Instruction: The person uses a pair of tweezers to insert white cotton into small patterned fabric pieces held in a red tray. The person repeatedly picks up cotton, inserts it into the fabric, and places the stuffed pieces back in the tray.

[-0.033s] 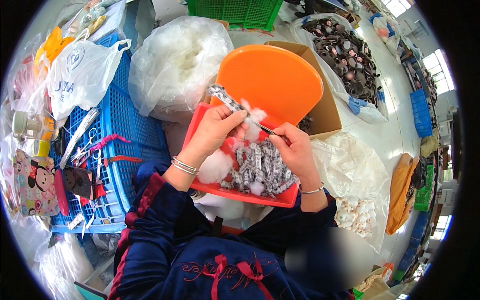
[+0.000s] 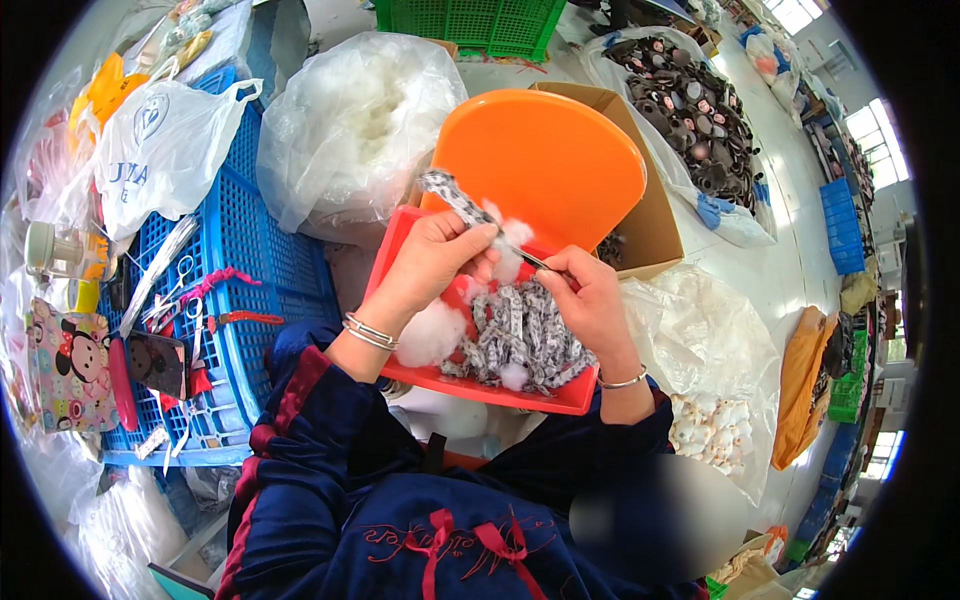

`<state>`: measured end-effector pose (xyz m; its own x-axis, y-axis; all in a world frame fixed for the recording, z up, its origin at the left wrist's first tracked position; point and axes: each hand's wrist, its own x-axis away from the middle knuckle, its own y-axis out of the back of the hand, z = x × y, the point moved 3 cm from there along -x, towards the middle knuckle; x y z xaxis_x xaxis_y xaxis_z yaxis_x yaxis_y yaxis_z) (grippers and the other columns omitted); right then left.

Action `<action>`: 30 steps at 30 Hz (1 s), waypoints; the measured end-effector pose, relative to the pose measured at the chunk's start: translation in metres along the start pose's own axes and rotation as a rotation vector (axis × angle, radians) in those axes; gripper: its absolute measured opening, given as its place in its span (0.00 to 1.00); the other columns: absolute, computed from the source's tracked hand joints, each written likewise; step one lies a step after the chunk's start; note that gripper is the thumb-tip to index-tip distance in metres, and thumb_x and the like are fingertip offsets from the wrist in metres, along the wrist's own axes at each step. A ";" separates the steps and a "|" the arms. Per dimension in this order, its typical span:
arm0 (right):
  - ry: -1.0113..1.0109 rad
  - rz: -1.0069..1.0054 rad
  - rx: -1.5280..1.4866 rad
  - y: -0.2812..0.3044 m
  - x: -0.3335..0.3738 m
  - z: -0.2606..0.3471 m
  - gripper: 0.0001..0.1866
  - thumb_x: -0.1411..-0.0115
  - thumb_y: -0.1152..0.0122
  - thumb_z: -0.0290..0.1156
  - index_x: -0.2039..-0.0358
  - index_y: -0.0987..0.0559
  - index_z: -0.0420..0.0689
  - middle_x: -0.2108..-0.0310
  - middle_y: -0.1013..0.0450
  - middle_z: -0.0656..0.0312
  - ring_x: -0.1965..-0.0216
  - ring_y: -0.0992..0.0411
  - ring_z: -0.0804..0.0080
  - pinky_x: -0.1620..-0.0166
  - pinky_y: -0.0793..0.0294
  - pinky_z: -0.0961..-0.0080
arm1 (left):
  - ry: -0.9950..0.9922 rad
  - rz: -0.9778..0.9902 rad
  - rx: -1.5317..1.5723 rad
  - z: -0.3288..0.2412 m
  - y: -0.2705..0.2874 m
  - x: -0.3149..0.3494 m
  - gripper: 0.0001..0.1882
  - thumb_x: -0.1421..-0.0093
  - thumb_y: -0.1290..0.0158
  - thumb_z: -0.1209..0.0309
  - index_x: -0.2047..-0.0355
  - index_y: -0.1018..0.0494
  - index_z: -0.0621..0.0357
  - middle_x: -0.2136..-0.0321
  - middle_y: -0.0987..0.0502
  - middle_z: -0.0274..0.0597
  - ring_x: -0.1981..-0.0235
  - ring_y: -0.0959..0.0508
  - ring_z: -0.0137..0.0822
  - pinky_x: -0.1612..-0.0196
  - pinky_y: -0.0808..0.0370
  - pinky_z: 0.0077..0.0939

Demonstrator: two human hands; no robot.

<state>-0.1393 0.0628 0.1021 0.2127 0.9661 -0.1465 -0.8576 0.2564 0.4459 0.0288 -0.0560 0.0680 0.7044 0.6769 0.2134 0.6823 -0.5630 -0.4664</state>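
Observation:
My left hand (image 2: 428,262) is closed around a knitted grey-and-white strip (image 2: 452,194), its far end sticking out past the fingers. A thin dark metal tool (image 2: 532,258), its exact kind unclear, is pinched in my right hand (image 2: 590,298) and points at the strip's near end. Between the hands, a tuft of white stuffing (image 2: 517,232) clings at the tool's tip. Below them, a red tray (image 2: 440,378) carries a heap of similar knitted pieces (image 2: 525,340) and a wad of white stuffing (image 2: 430,335).
An orange rounded panel (image 2: 540,160) stands behind the tray, with a cardboard box (image 2: 660,225) beyond it. A plastic bag of stuffing (image 2: 365,120) sits far left. Blue crates (image 2: 225,240) with scissors (image 2: 196,325) on top flank my left. Dark small parts (image 2: 690,110) lie at back right.

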 end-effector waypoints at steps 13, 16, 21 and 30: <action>-0.193 0.047 -0.099 0.004 0.000 -0.011 0.05 0.41 0.37 0.22 0.66 0.23 0.37 0.75 0.28 0.69 0.75 0.35 0.87 0.71 0.34 0.86 | -0.066 -0.111 -0.027 0.009 0.006 -0.006 0.12 0.35 0.45 0.67 0.71 0.24 0.62 0.78 0.22 0.35 0.81 0.26 0.23 0.75 0.28 0.17; -0.103 -0.022 -0.049 0.018 0.003 -0.016 0.05 0.42 0.36 0.23 0.67 0.24 0.37 0.75 0.29 0.70 0.75 0.36 0.87 0.71 0.36 0.86 | -0.055 -0.067 -0.086 -0.001 0.010 -0.007 0.10 0.35 0.46 0.68 0.71 0.24 0.61 0.76 0.22 0.34 0.80 0.26 0.21 0.75 0.30 0.16; -0.015 -0.044 0.061 0.012 0.002 -0.013 0.06 0.43 0.36 0.23 0.67 0.24 0.37 0.75 0.29 0.65 0.77 0.36 0.83 0.72 0.36 0.83 | -0.022 -0.030 -0.126 -0.004 0.003 -0.003 0.10 0.35 0.46 0.68 0.70 0.24 0.61 0.76 0.23 0.32 0.80 0.26 0.21 0.75 0.30 0.15; 0.029 -0.054 0.095 0.004 -0.001 -0.002 0.04 0.43 0.36 0.22 0.69 0.23 0.36 0.75 0.28 0.59 0.77 0.32 0.76 0.73 0.34 0.79 | 0.007 -0.021 -0.084 -0.008 0.001 0.001 0.10 0.36 0.44 0.67 0.69 0.24 0.62 0.77 0.23 0.33 0.80 0.26 0.21 0.74 0.29 0.15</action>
<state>-0.1445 0.0625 0.1025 0.2430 0.9498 -0.1973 -0.7968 0.3114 0.5179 0.0315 -0.0600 0.0740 0.6910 0.6857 0.2286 0.7107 -0.5867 -0.3882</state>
